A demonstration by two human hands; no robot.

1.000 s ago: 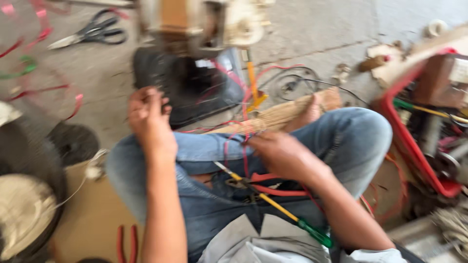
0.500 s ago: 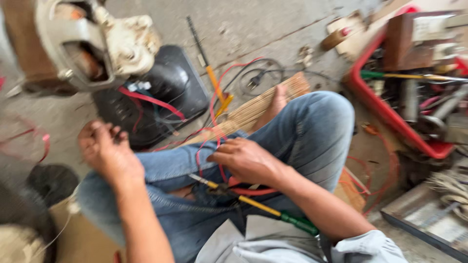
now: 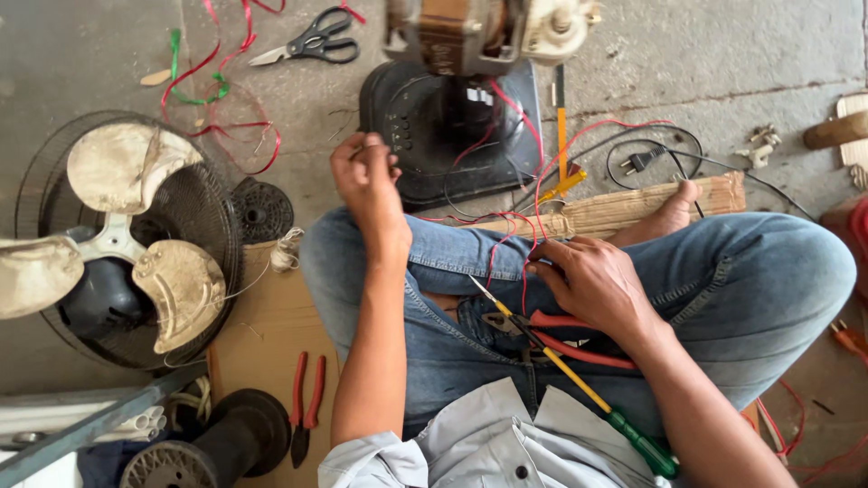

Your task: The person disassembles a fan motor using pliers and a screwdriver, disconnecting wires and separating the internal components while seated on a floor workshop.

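In the upper middle of the frame stands the black plastic fan base (image 3: 425, 126), with the bare fan motor of metal and cream plastic (image 3: 479, 32) above it at the top edge. At the left lie the dusty cream fan blade (image 3: 117, 244) and its black wire guard (image 3: 212, 208) on the concrete floor (image 3: 723, 54).

I sit cross-legged in blue jeans, and the thin red wires (image 3: 524, 253) run from the motor down to my lap, in the middle of the frame.

My right hand (image 3: 592, 285) is closed on these red wires and presses them against my knee. My left hand (image 3: 366, 176) is lifted in front of the base, fingers pinched together on something very thin; I judge it is a wire end, but I cannot tell for sure.

To do this well, I think I should keep the right hand firm so the wires stay tight, and pull with the left hand gently, because such thin wire can break or tangle easily.

On my lap wait the pliers with red handles (image 3: 561, 339) and the long screwdriver with yellow shaft and green handle (image 3: 579, 384), near for the next need. The black scissors (image 3: 312, 41) are well apart, at the top.
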